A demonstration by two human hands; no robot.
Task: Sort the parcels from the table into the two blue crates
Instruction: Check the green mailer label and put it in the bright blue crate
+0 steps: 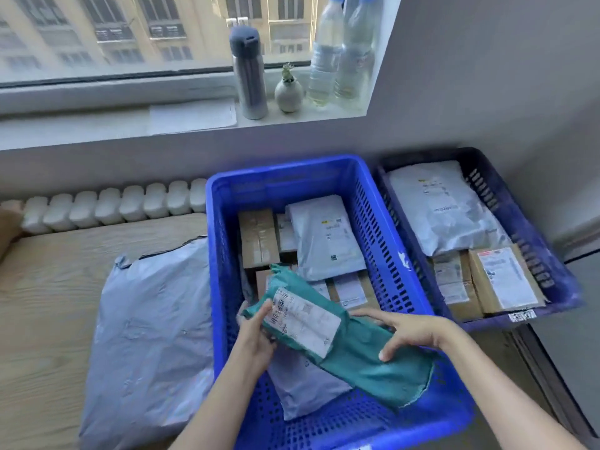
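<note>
A green mailer bag [363,355] with a white label hangs above the near blue crate [324,170]. My left hand [256,332] grips its left end and my right hand [409,329] grips its right half from above. Below it the crate holds brown boxes [258,238] and grey mailers [328,235]. A second, darker blue crate [532,228] stands to the right with a grey mailer [444,206] and labelled boxes [506,280]. A large grey mailer bag [149,339] lies on the wooden table [48,287], left of the near crate.
A white radiator [107,206] runs behind the table. The windowsill above carries a steel flask [248,73], a small vase [289,92] and two water bottles [341,53]. A grey wall closes the right side.
</note>
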